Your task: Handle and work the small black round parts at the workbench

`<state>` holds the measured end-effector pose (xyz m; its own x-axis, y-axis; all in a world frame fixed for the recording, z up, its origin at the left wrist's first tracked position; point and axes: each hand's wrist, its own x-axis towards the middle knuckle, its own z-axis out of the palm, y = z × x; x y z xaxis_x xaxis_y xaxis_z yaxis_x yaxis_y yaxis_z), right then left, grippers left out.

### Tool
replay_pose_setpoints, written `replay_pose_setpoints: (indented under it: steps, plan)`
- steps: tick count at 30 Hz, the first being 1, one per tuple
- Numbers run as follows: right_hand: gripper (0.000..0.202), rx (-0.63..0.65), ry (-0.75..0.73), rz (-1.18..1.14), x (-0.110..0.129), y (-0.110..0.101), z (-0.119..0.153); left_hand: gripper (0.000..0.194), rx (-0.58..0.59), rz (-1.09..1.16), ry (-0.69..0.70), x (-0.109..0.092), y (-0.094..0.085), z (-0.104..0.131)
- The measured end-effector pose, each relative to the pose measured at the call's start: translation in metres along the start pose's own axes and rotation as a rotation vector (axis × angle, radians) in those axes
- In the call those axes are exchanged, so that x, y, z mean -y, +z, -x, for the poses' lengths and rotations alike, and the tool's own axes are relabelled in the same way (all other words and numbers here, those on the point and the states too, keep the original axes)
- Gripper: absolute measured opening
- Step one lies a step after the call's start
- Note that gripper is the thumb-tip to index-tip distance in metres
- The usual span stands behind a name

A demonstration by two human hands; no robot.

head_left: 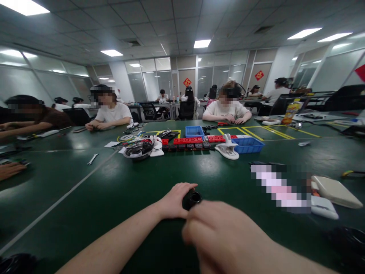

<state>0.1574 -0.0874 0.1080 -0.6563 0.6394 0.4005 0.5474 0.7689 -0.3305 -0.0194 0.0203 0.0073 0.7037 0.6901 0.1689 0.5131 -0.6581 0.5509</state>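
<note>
My left hand (173, 201) is wrapped round a small black cylindrical part (188, 199) just above or on the green table. A round opening shows at the top of that part. In front of it, closer to the camera, my right hand (222, 232) is closed with its fingers curled and is slightly blurred. It overlaps the lower right side of the black part in view. Whether it touches the part, and what its fingers hold, I cannot tell. Part of the black part is hidden behind both hands.
On the green table (128, 194) ahead stand red bins (188, 140), blue trays (248, 145), a white clamp (227, 147) and a metal bowl (138, 151) with cables. A wrench (92, 159) lies left; white cases (325, 207) lie right. People sit across and to the left.
</note>
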Motion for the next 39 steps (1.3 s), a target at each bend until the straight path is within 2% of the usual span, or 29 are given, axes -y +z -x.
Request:
replay_pose_setpoints:
  steps: [2, 4, 8, 12, 16, 21, 24, 29, 33, 35, 39]
  plan:
    - [0.011, 0.01, 0.193, 0.068, -0.007, 0.008, -0.023, 0.076, -0.027, -0.012, 0.019, 0.0, 0.002, 0.0]
    - [0.015, 0.004, 0.361, 0.141, -0.022, 0.022, -0.034, 0.077, -0.036, -0.034, 0.024, -0.002, 0.002, -0.001]
    - [0.032, 0.036, 0.47, 0.22, -0.052, 0.055, -0.033, 0.077, -0.091, -0.121, -0.021, -0.006, 0.005, -0.002]
    - [0.023, 0.041, 0.445, 0.289, -0.063, 0.072, -0.028, 0.058, -0.14, -0.225, -0.067, -0.01, 0.009, -0.003]
    - [0.02, 0.04, 0.361, 0.261, -0.063, 0.069, -0.028, 0.039, -0.121, -0.229, -0.066, -0.011, 0.008, -0.002]
    - [0.018, 0.078, 0.198, 0.149, -0.064, 0.055, -0.027, 0.038, -0.06, -0.098, -0.015, -0.003, 0.002, -0.001]
    - [0.023, 0.08, 0.06, 0.063, -0.066, 0.055, -0.025, 0.041, -0.022, -0.089, 0.062, 0.0, 0.0, -0.002]
    - [0.02, -0.068, -0.141, -0.098, -0.068, 0.072, -0.019, 0.045, 0.008, -0.112, 0.087, 0.002, 0.0, -0.003]
    - [0.021, -0.147, -0.162, -0.097, -0.066, 0.073, -0.016, 0.049, 0.037, -0.118, 0.089, 0.0, 0.0, -0.002]
    - [0.023, -0.187, -0.14, -0.063, -0.066, 0.07, -0.015, 0.06, 0.052, -0.118, 0.062, -0.001, -0.002, -0.001]
    - [0.033, -0.253, 0.037, 0.002, -0.074, 0.072, -0.016, 0.079, 0.05, -0.113, 0.007, -0.005, -0.004, 0.0]
